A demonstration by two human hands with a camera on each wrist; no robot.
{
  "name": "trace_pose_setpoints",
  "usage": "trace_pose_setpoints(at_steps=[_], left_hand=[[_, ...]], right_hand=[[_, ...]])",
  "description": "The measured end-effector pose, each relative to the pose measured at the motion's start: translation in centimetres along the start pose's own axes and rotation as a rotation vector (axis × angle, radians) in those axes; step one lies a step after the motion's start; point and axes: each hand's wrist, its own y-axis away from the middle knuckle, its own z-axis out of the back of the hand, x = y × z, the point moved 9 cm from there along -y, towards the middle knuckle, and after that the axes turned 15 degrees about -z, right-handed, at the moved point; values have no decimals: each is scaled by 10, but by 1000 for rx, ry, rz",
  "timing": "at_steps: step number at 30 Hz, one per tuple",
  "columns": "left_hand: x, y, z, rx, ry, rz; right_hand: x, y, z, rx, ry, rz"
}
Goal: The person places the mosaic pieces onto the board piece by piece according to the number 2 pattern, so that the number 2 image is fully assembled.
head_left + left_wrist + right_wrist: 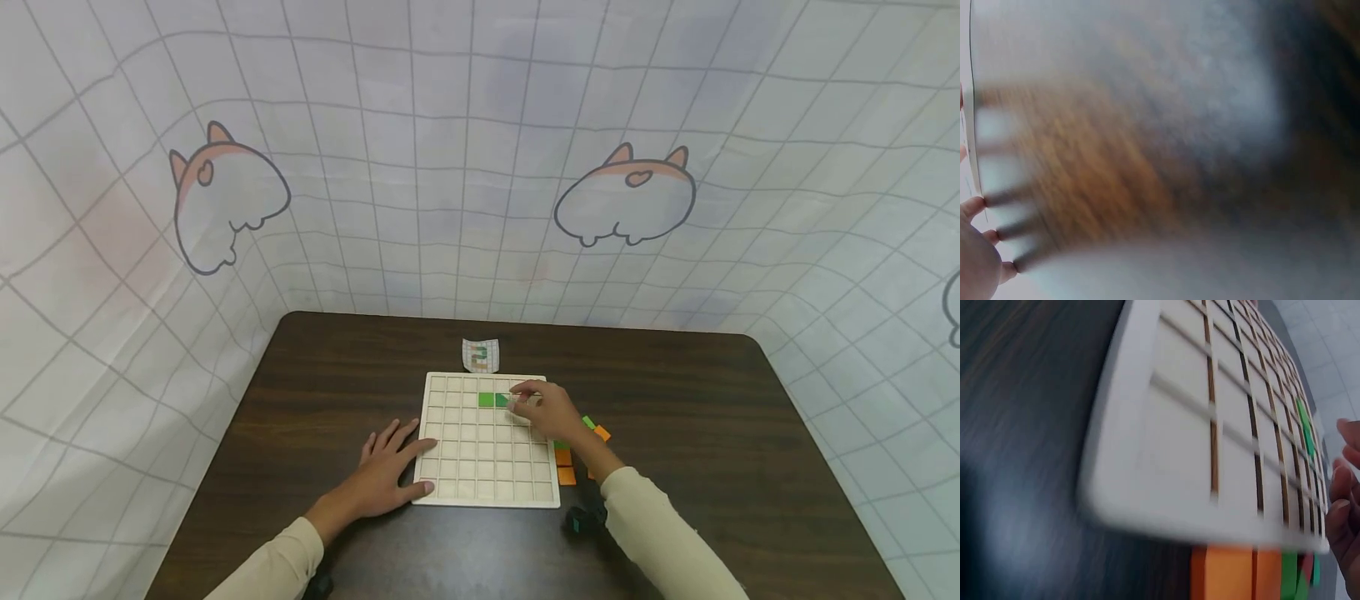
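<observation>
A white square board (485, 504), divided into a grid of shallow cells, lies on the table. In its upper part a light green tile (486, 400) and a darker green tile (501, 401) sit side by side. My right hand (551, 410) is over the board's upper right, fingertips beside the darker tile. In the right wrist view its thumb and bent fingers (1342, 487) stand apart, with no piece visible between them. My left hand (382, 477) lies spread at the board's left edge, thumb and index finger touching the rim.
Orange tiles (566, 476) and green pieces (588, 422) lie along the board's right side, partly hidden by the right forearm. A small paper with a coloured grid pattern (480, 356) lies behind the board. White grid-patterned curtains (450, 208) surround the dark wooden table (690, 433).
</observation>
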Motion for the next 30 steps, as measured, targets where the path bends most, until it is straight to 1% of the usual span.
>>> trace_pose_setpoints(at_steps=[6, 9, 15, 19, 22, 25, 28, 30], left_hand=[[1, 0, 1, 2, -4, -5], [1, -1, 1, 6, -6, -3], [2, -1, 2, -1, -14, -4], [4, -1, 0, 8, -11, 2], [5, -1, -2, 14, -8, 9], [5, -1, -2, 15, -10, 12], [5, -2, -2, 11, -10, 12], [5, -2, -2, 10, -10, 11]], right_hand=[[-23, 17, 27, 9, -43, -4], [-31, 26, 42, 16, -36, 0], [-55, 41, 67, 51, -27, -10], [-70, 48, 81, 49, -27, -15], [-79, 53, 89, 37, 0, 7], [-87, 57, 93, 30, 52, 35], [-94, 60, 95, 25, 107, 38], [-98, 62, 96, 25, 137, 20]])
